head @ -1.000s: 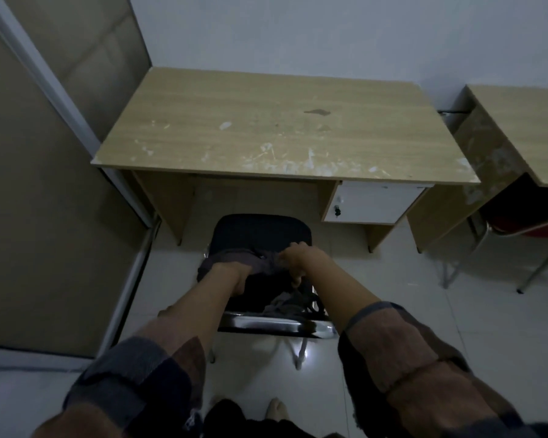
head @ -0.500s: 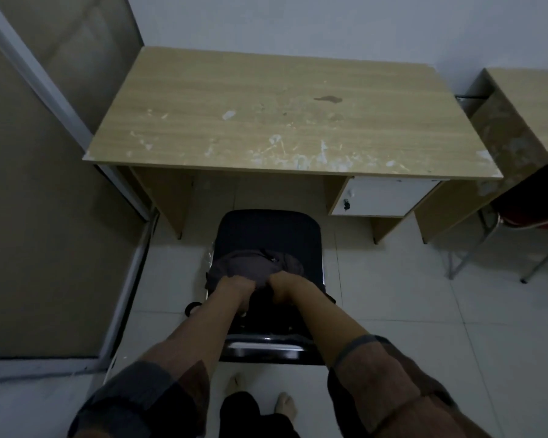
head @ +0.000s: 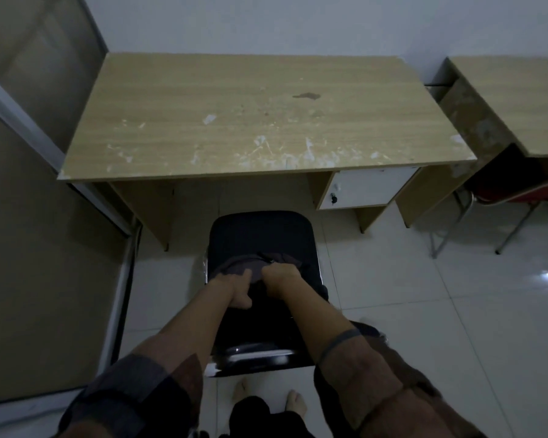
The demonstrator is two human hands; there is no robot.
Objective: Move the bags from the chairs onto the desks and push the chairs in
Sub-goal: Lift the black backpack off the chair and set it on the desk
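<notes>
A dark grey-brown fabric bag (head: pixel 250 263) sits on the black padded chair (head: pixel 260 235) — toward the seat's rear edge, by the backrest. The left hand (head: pixel 234 287) and the right hand (head: pixel 280 276) both grip its top, fingers curled into the cloth. Ahead stands the scuffed light wooden desk (head: pixel 260 121), the chair's front edge just short of it.

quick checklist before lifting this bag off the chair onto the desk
1. Left hand grips the bag: ok.
2. Right hand grips the bag: ok.
3. Bag rests on the black chair seat, not hanging off: ok.
4. Straps free of the chair frame: cannot tell, too dark.
5. Desk top has bare room straight ahead: ok.
6. Chair lined up with the desk's knee gap for pushing in after: ok.
</notes>
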